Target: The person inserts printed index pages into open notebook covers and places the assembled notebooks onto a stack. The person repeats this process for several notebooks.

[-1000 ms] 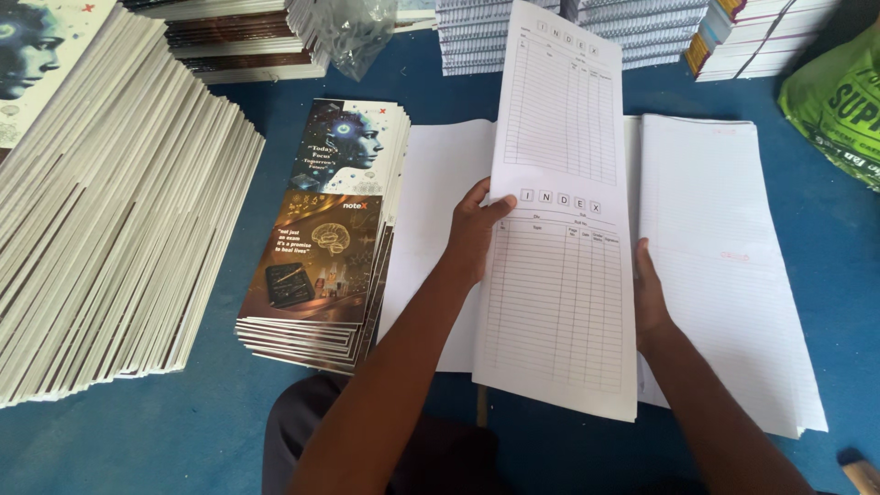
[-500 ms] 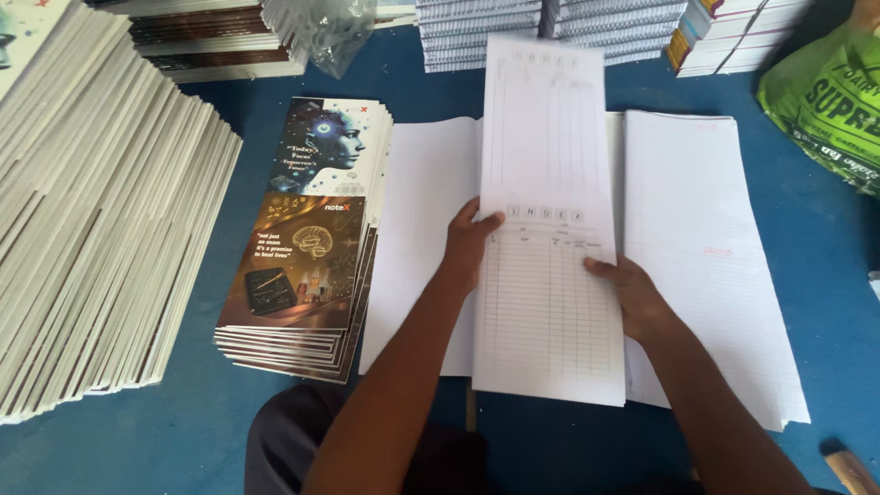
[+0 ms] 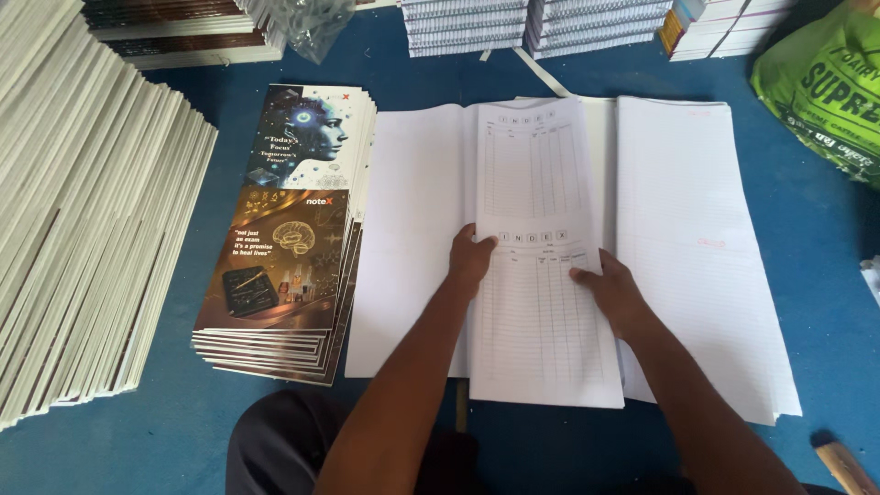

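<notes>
A long white sheet with printed tables lies flat along the middle of an open stack of ruled paper on the blue floor. My left hand presses on the sheet's left edge near its middle, fingers flat. On the right half of the sheet rests my right hand, palm down. Neither hand grips anything. Left of the paper stands a pile of printed glossy covers showing a robot head and a brain.
A big slanted stack of pale booklets fills the left side. More bound stacks line the far edge. A green plastic bag sits at the top right. A wooden handle shows at the bottom right.
The printed sheet was held tilted up above the paper; it has come down flat onto the stack. My right hand slid from its edge onto its face.
</notes>
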